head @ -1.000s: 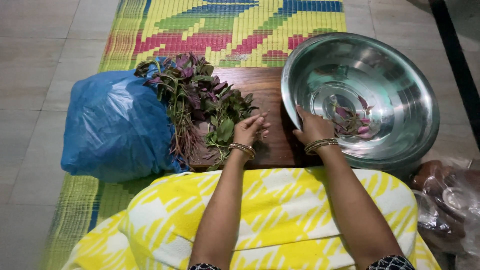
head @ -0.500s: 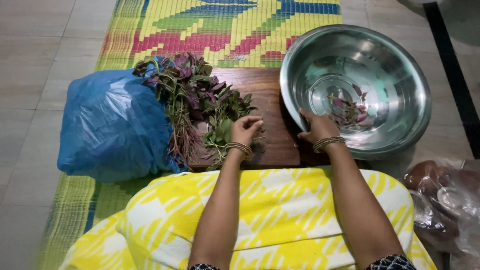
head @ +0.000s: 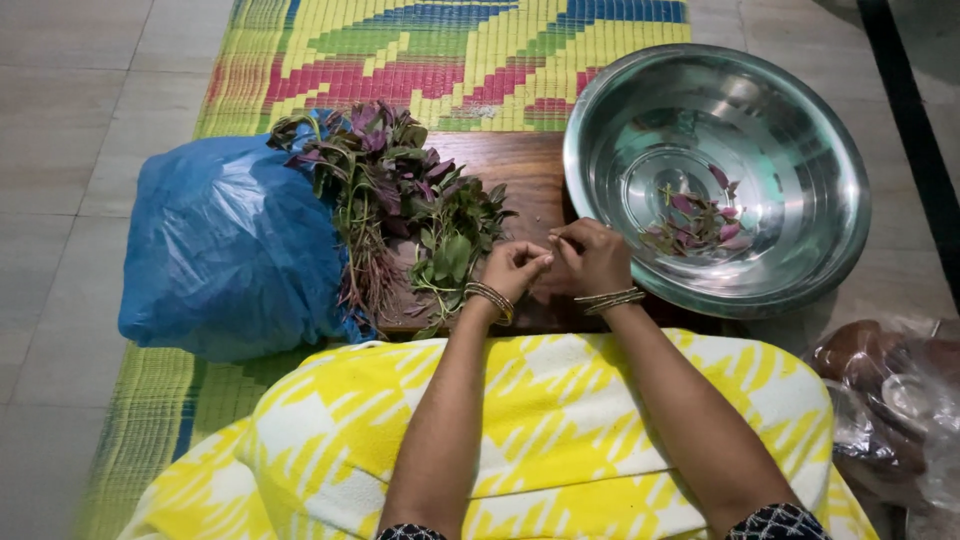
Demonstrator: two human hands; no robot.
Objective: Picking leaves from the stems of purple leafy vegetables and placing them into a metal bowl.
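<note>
My left hand (head: 512, 268) and my right hand (head: 592, 257) meet fingertip to fingertip over the dark wooden board (head: 520, 170). Both pinch a thin stem that barely shows between them. Each wrist carries gold bangles. A pile of green and purple leafy stems (head: 400, 200) lies on the board just left of my left hand. A large steel bowl (head: 800, 110) sits right of my right hand, holding a few plucked purple and green leaves (head: 700, 222).
A blue plastic bag (head: 230, 250) lies at the left under the stems. A woven multicoloured mat (head: 450, 60) covers the tiled floor. My lap is covered in yellow and white cloth (head: 560, 430). A clear bag of brown things (head: 890, 400) sits at the lower right.
My right hand left the bowl's rim and moved left to meet my left hand over the board. My left hand rose slightly from the board, fingers pinched.
</note>
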